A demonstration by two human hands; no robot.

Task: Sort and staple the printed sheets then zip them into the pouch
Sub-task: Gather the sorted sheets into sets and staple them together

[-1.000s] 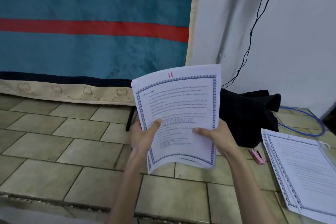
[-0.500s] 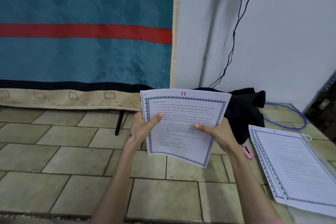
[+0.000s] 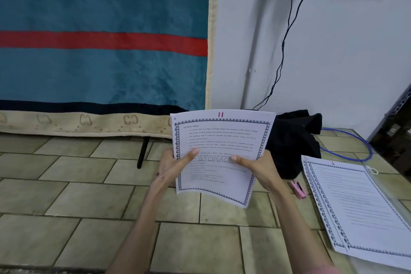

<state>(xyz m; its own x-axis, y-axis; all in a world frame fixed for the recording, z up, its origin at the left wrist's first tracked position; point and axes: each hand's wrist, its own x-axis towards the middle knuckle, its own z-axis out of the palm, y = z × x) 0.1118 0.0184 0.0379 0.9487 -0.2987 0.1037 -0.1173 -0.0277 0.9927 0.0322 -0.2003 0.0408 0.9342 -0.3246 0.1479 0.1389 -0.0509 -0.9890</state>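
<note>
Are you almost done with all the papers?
Not yet. Some sheets already lie in a pile on the floor, topped by one marked 6, partly on a clear pouch. Both hands, left hand and right hand, hold a bundle of sheets marked 11. The pink stapler lies untouched, so stapling and zipping look left.

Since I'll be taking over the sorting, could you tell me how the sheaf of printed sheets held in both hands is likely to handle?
Probably floppy: the sheaf of printed sheets already bows between the left hand and right hand, and its lower corner droops. It looks light, as thumbs and fingers alone hold it up. The loose sheets may slide apart, since nothing visibly binds them.
</note>
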